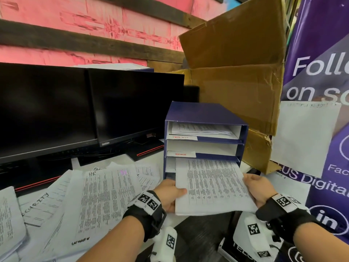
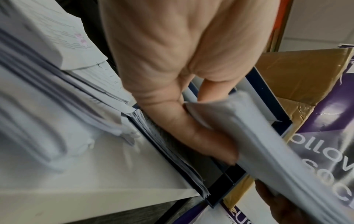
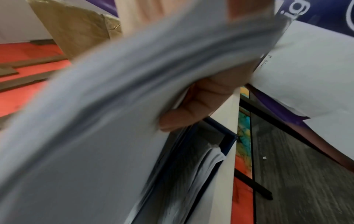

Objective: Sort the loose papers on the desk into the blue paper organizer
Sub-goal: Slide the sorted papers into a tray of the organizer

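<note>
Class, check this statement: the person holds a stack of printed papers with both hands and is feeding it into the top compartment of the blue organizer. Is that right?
One detail is wrong. The head view shows the stack of printed papers, held by the left hand and right hand, entering the bottom compartment of the blue organizer, below the two labelled shelves, not the top one. The rest stands.

A pink wall (image 1: 56, 52) crossed by dark wooden planks (image 1: 75, 41) is seen behind two black monitors (image 1: 94, 110); right of the monitors, a brown cardboard box (image 1: 236, 72) and a purple banner (image 1: 321, 53) are stood.
</note>
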The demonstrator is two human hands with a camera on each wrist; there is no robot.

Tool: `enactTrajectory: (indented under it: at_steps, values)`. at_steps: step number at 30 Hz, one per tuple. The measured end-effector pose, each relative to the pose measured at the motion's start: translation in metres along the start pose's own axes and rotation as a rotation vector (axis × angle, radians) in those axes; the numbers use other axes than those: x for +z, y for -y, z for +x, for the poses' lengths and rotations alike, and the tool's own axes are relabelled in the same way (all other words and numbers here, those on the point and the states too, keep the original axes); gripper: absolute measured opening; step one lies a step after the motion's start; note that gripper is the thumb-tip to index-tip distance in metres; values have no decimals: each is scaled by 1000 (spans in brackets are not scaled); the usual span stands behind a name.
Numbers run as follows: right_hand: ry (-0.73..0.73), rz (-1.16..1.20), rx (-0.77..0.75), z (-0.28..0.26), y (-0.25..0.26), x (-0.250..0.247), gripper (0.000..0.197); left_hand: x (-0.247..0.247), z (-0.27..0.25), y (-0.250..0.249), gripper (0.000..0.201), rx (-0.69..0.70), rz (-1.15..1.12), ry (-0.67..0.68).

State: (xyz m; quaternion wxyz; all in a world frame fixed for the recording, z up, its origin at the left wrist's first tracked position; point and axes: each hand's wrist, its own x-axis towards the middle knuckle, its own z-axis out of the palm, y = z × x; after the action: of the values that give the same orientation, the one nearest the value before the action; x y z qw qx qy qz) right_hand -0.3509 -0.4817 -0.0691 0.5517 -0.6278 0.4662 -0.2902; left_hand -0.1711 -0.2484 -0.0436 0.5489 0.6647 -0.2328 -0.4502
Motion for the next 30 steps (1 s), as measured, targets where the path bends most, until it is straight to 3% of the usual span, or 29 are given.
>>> enactTrajectory:
  at_steps: [3, 6, 9, 13, 18, 22, 25, 28, 30]
  values:
    - [-11, 33, 12, 14, -2, 5, 30, -1, 12, 0, 16, 57, -91, -46]
    - [-19, 93, 49, 14, 3, 10, 17, 0, 16, -4, 19, 98, -190, -64]
    - [-15, 115, 80, 18, 4, 14, 13, 3, 11, -9, 25, 83, -247, 19]
    - [-17, 131, 97, 19, 13, 20, 10, 0, 14, -11, 48, 57, -356, 105]
    - [1, 148, 59, 21, 23, 31, 32, -10, 21, -12, 27, 84, -257, -100]
    - [233, 183, 165, -7, 37, 34, 21, -10, 28, -15, 26, 139, -237, -216]
    - [271, 167, 179, -18, 35, 31, 6, -4, 30, -26, 24, 134, -380, -202]
    - [218, 330, 214, -18, 38, 35, 11, 1, 34, -34, 39, 108, -418, -139]
    - [178, 496, 250, -13, 41, 43, 39, 2, 37, -35, 36, 85, -333, -156]
